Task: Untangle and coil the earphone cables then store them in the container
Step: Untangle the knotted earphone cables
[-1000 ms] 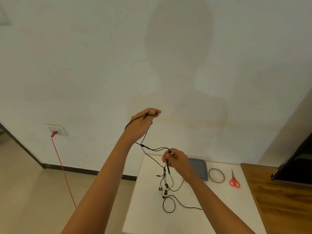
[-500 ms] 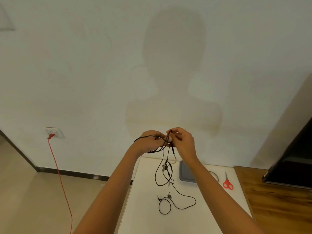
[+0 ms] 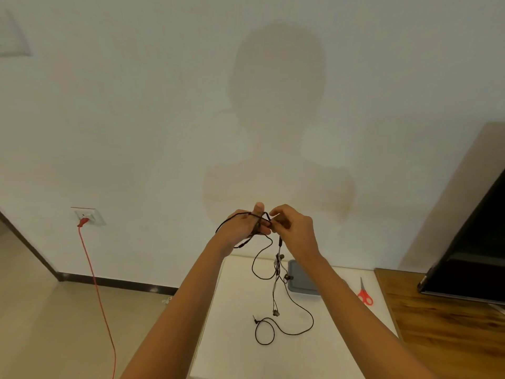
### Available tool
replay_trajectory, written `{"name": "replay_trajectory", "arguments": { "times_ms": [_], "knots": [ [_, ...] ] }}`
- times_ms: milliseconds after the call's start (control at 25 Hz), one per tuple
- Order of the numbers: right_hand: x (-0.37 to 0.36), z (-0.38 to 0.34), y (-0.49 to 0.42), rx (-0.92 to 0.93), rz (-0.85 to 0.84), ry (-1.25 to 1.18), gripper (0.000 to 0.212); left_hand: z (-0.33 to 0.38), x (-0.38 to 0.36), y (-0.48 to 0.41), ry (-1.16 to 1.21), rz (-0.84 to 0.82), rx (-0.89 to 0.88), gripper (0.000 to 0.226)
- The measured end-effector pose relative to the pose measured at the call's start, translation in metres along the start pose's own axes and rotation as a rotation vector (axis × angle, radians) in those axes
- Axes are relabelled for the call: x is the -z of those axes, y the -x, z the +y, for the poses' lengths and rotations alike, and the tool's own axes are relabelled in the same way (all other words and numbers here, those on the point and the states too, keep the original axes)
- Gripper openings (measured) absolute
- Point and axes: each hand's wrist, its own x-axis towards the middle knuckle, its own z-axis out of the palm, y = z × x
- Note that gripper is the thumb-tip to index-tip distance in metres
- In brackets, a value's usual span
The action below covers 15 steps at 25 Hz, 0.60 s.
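1. While your two hands meet in the air above the far end of the white table point(image 3: 226, 337), your left hand point(image 3: 241, 228) has black earphone cable point(image 3: 297, 305) looped around its back and fingers, thumb pointing up.
2. Your right hand point(image 3: 293, 231) is curled just beside the left, its fingertips point(image 3: 273, 214) pinching the cable where the strands cross.
3. From that pinch the cable hangs down in several tangled strands; one makes a slack loop below your left wrist, and a lighter strand runs among the black ones.
4. Lower down, small earbuds point(image 3: 275, 313) dangle over the table top, and the tail lies on the table in a round loop ending in a plug point(image 3: 254, 319).
5. A grey container point(image 3: 300, 280) sits on the table near the wall, behind the hanging strands and partly hidden by your right forearm.
6. Red-handled scissors point(image 3: 364, 294) lie on the table's right side, well apart from the cable.
7. At the left, a red cord point(image 3: 95, 283) runs from a wall socket point(image 3: 87, 215) down across the floor.
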Motion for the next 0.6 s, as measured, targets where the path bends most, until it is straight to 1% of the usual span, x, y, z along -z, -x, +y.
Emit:
{"name": "replay_trajectory", "arguments": {
  "times_ms": [40,160,240,320,360,440,480,600],
  "knots": [
    [0.001,0.001,0.0,0.008,-0.015,0.026,0.005,0.0,0.0,0.001,0.012,-0.016,0.015,0.055],
    [0.003,0.005,0.0,0.052,-0.068,0.066,0.004,-0.002,0.002,0.002,-0.146,-0.069,-0.046,0.029],
    [0.003,0.011,0.0,0.01,-0.113,-0.008,0.012,0.003,0.003,-0.003,-0.162,0.01,0.011,0.016],
    [-0.001,0.018,0.002,-0.071,-0.152,-0.065,0.016,0.01,0.0,-0.006,-0.075,0.112,0.095,0.018],
    [-0.004,0.022,0.002,-0.109,-0.161,-0.085,0.015,0.01,-0.001,-0.007,-0.032,0.145,0.088,0.023],
    [-0.012,0.027,-0.001,-0.146,-0.193,-0.093,0.011,0.005,-0.007,-0.01,0.051,0.178,0.004,0.031],
    [-0.014,0.029,-0.002,-0.145,-0.23,-0.076,0.008,0.0,-0.008,-0.01,0.133,0.192,-0.041,0.032],
    [-0.02,0.048,0.006,-0.119,-0.378,-0.003,0.004,0.0,-0.003,-0.012,0.546,0.264,-0.121,0.026]
  ]
}}
